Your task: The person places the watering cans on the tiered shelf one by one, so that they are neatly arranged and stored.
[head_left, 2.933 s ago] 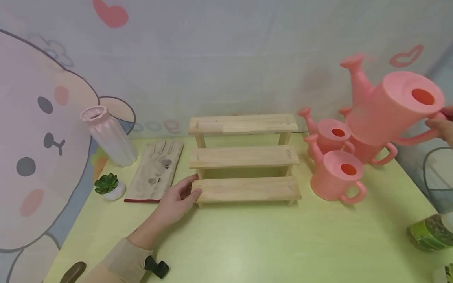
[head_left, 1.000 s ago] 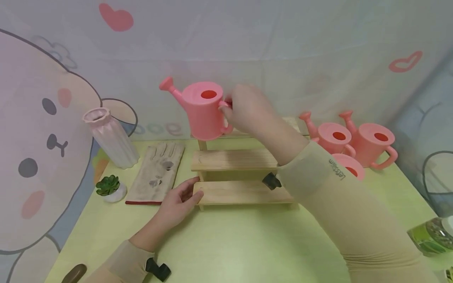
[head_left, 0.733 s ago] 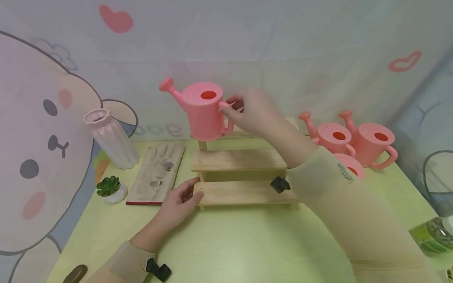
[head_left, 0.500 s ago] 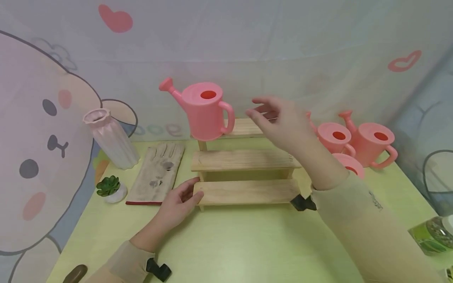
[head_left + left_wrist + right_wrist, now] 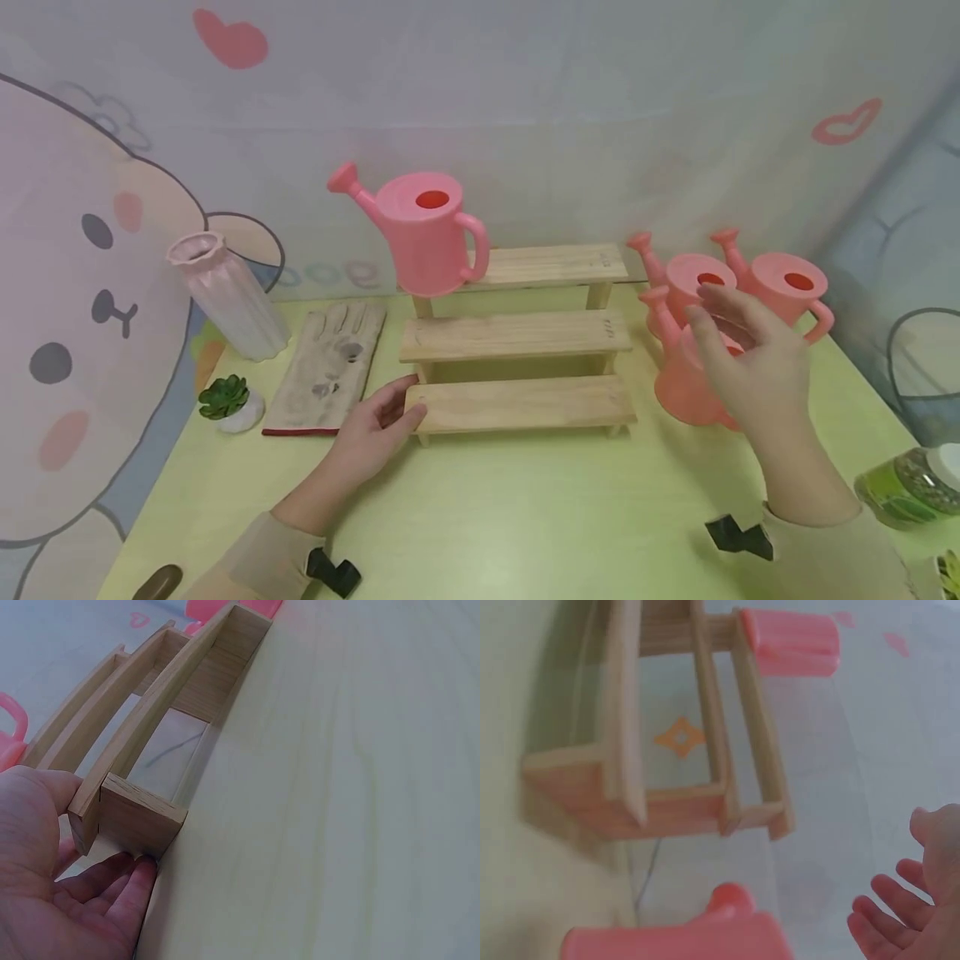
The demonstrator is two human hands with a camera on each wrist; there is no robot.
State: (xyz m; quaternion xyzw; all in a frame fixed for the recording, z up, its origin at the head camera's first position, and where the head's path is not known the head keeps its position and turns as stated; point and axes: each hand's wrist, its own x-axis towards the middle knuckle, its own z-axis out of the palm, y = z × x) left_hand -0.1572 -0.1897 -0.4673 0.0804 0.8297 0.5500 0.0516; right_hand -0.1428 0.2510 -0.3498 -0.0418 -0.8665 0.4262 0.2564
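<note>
A three-tier wooden stand (image 5: pixel 517 406) sits mid-table. My left hand (image 5: pixel 375 429) holds the left end of its lowest tier. In the left wrist view, the thumb (image 5: pixel 56 787) lies over the board while the fingers curl against the side leg. On the top tier's left end a pink watering can (image 5: pixel 427 246) stands upright, spout to the left. My right hand (image 5: pixel 761 362) is over a group of pink watering cans at the right, partly covering the front can (image 5: pixel 682 387); its fingers are spread and loosely bent, holding nothing. Behind are a second can (image 5: pixel 686 271) and a third can (image 5: pixel 787 292).
Left of the stand lie a beige glove (image 5: pixel 326 367), a pale pink ribbed vase (image 5: pixel 232 300) and a small potted succulent (image 5: pixel 232 404). A jar with a green label (image 5: pixel 911 487) is at the right edge. A brown rounded object (image 5: pixel 159 581) shows at front left.
My right hand has carried a watering can from the right onto the top tier, released its handle, and moved back right over the other cans. The left hand has stayed on the stand.
</note>
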